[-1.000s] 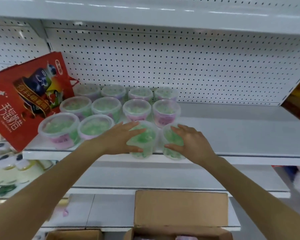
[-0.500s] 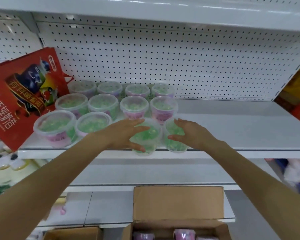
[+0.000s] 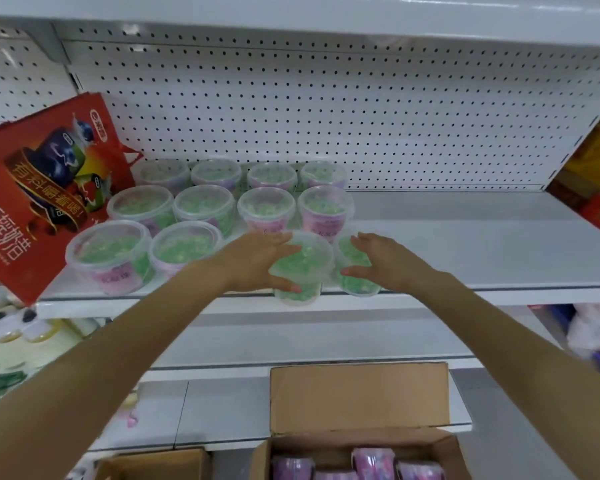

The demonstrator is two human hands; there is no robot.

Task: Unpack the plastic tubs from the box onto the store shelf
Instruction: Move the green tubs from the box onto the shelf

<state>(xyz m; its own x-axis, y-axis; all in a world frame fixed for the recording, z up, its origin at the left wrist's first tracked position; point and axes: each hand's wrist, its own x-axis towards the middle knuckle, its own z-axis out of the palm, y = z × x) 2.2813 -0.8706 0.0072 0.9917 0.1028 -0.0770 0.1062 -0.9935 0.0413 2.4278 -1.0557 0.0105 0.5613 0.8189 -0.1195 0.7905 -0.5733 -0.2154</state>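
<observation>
Head view: the left hand [image 3: 257, 263] grips the third tub [image 3: 303, 271] of the front row. Its fingers [image 3: 278, 241] are spread across the clear lid and its thumb is curled against the near side. Just beside it, the right hand [image 3: 387, 263] holds the fourth tub [image 3: 357, 277] the same way, fingers over the top and thumb on the wall. Both tubs show green contents and sit at the front edge of the white shelf [image 3: 465, 251]; whether they rest on it is unclear. 10 shelved tubs [image 3: 203, 209] stand in rows to the left and behind, beside a tilted red bag [image 3: 39, 188]. Below, an open cardboard box [image 3: 359, 398] holds purple-labelled boxed tubs [image 3: 373, 460].
</observation>
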